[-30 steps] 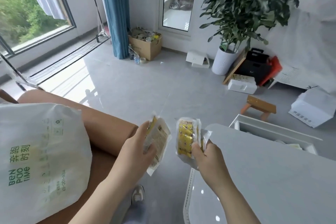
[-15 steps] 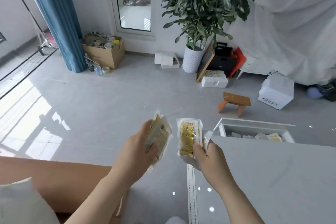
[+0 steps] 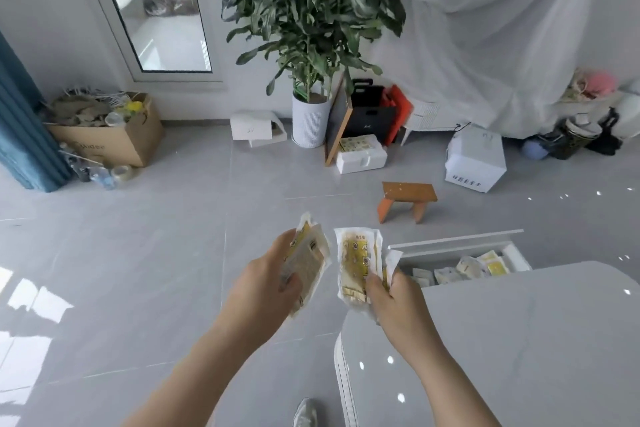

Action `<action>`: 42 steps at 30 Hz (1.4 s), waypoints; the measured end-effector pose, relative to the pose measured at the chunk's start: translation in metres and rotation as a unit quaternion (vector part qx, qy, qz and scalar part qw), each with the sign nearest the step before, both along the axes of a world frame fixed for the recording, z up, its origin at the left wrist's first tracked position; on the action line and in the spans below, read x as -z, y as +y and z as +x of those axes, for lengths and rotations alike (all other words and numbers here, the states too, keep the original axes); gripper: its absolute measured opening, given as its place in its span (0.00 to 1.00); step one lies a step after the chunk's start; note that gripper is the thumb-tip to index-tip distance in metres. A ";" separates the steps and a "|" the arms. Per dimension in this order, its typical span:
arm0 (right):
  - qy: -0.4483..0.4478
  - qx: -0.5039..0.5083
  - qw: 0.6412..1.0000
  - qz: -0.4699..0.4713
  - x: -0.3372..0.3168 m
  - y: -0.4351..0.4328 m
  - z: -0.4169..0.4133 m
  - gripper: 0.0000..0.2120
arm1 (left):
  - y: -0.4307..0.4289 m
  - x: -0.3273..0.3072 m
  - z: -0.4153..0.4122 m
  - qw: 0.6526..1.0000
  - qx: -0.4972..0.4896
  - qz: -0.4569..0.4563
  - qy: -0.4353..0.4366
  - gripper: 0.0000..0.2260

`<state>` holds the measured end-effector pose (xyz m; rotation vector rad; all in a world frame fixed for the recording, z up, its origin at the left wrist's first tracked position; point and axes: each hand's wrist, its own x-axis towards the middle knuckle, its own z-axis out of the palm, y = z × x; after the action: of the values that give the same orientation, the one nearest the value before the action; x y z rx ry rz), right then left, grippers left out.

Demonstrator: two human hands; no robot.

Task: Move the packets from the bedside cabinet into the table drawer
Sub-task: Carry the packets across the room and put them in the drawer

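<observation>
Tabletop (image 3: 519,340) now fills lower right, and the open drawer (image 3: 457,239) has come fully into view, with the view turned off the cabinet side. Left hand (image 3: 263,288) grip holds a packet stack (image 3: 308,260). Right hand (image 3: 398,302) grip pinches more packets (image 3: 356,263) just beside the drawer, so drop-in is likely next.

There are two hands: the left hand (image 3: 266,284) grips one bunch of packets (image 3: 308,263), at least two, and the right hand (image 3: 394,302) grips a second bunch (image 3: 356,263), also at least two; the exact count in either cannot be told. Just beyond the right hand is one open drawer (image 3: 457,244) with at least five loose packets (image 3: 467,267), and one table (image 3: 519,340) lies below that hand. Farther beyond both hands stand one wooden stool (image 3: 408,199), one potted plant (image 3: 311,10) and one cardboard box (image 3: 114,142).
</observation>
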<state>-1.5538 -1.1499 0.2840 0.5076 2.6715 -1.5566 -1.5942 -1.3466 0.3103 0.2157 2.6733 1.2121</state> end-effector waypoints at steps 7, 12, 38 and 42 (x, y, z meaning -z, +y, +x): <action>-0.001 0.050 0.998 0.025 0.002 0.036 -0.076 0.15 | 0.041 0.003 -0.099 0.998 0.050 0.000 -0.024 0.26; -0.002 0.088 0.996 0.017 0.010 0.046 -0.135 0.15 | 0.062 0.015 -0.182 0.994 0.102 -0.005 -0.031 0.27; -0.075 0.406 0.911 -0.020 0.043 0.128 -0.332 0.14 | 0.238 0.032 -0.473 0.901 0.432 -0.033 -0.002 0.21; -0.077 0.424 0.901 -0.041 0.046 0.163 -0.352 0.14 | 0.280 0.032 -0.495 0.886 0.462 -0.038 0.008 0.24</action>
<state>-1.9062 -0.9874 0.2375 1.8789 2.3379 -1.6273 -2.0889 -1.0662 0.2783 1.2967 2.1078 0.7599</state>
